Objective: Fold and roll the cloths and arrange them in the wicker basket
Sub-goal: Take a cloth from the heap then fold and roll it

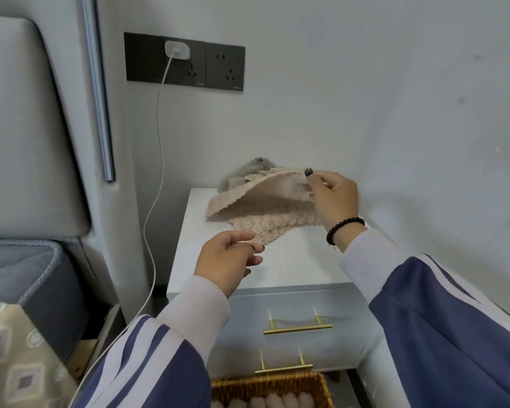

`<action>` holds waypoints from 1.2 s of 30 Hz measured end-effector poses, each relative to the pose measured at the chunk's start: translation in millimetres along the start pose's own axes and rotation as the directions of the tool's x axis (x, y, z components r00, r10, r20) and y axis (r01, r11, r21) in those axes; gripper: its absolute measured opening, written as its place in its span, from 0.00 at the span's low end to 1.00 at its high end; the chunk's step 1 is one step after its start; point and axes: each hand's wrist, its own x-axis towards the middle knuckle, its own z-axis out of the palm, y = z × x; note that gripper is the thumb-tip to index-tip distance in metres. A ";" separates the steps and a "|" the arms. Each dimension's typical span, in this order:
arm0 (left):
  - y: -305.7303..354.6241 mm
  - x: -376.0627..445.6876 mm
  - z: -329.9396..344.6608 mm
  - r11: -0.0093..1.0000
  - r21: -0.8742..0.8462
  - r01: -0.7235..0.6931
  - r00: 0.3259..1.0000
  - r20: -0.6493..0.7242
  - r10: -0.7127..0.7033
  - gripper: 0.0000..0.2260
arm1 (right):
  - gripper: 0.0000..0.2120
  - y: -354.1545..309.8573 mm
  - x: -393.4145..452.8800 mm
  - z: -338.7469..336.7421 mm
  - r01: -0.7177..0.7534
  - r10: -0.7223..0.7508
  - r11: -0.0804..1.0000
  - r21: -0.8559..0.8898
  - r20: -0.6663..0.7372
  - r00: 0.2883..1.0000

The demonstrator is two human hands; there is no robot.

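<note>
In the head view, a beige textured cloth is held partly lifted over the top of a white nightstand, which serves here as the bench. The far upper edge of the cloth is pinched by the right hand between thumb and curled fingers, so that the upper layer is raised like a flap. The near corner of the cloth is pinched by the left hand at its fingertips, the other fingers being loosely curled. The cloth therefore lies between the two hands, its long axis running roughly from the left hand, near the body, up and away toward the right hand; the fold line appears to lie on the side away from the right hand. Behind the right hand's cloth, a grey fluffy cloth is partly seen on the bench, near the wall. Below both hands, at the bottom edge of the view, a wicker basket is seen with pale rolled cloths already lying side by side in it. The left hand is judged the nearer to the basket. Folding is judged to be under way, with rolling not yet begun.
</note>
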 end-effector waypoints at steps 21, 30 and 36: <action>-30.1 4.5 -2.4 0.620 0.689 -0.374 0.803 -0.093 0.588 0.05 | 0.10 -35.9 -93.8 -123.2 0.078 -0.060 0.989 0.126 -0.138 0.989; 7.6 -31.5 -5.5 0.888 -0.297 -0.351 0.935 -0.051 0.352 0.04 | 0.14 -39.9 -83.7 -157.5 -0.179 0.279 0.885 0.430 -0.180 0.943; 13.2 -31.2 -6.8 0.935 -0.207 -0.286 0.956 -0.122 0.266 0.02 | 0.13 -37.9 -71.3 -153.6 -0.321 0.340 0.821 0.473 0.047 0.939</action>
